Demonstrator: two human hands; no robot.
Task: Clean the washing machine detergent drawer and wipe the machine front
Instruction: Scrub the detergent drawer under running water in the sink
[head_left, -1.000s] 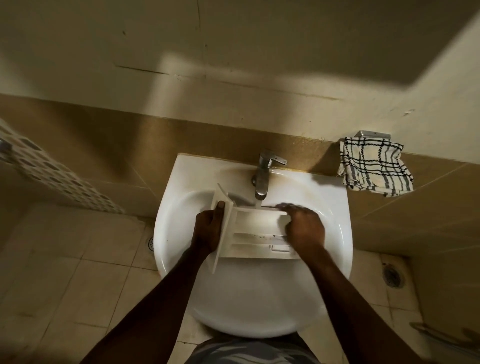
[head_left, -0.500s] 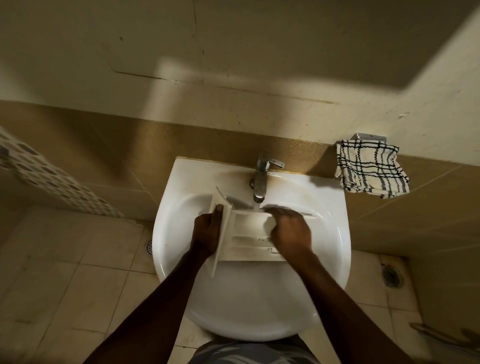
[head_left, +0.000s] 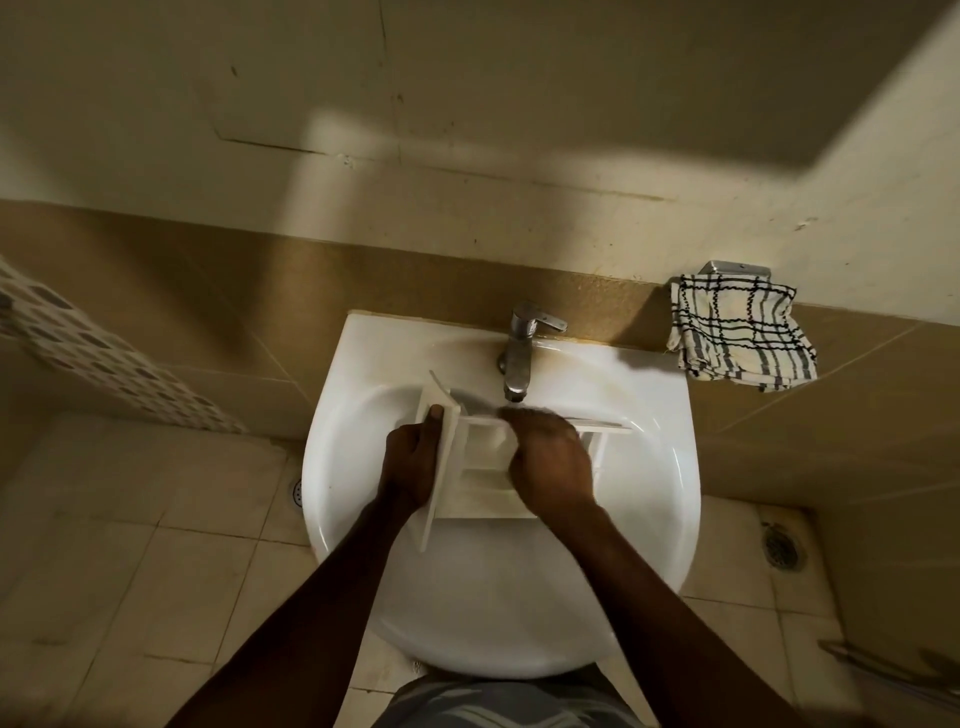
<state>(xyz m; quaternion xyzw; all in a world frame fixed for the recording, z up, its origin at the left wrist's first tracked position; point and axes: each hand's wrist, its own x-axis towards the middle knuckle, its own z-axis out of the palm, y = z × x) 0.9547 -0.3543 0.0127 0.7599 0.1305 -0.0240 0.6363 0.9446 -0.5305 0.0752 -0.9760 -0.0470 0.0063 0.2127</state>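
The white detergent drawer (head_left: 480, 488) lies across the white sink (head_left: 498, 597), right under the faucet (head_left: 519, 358). My left hand (head_left: 410, 462) grips the drawer's flat front panel at its left end, thumb on the panel's top edge. My right hand (head_left: 550, 462) lies inside the drawer's compartments, its fingers blurred at the far wall below the spout. My right hand hides the middle compartments, and I cannot tell whether it holds anything.
A checked cloth (head_left: 740, 332) hangs from a metal holder on the tiled wall to the sink's right. Floor drains sit at the left (head_left: 297, 491) and right (head_left: 782, 545). A patterned curtain (head_left: 104, 358) hangs at the far left.
My right hand has slid leftward along the drawer, from its right end toward the middle under the spout. My left hand keeps its grip on the front panel.
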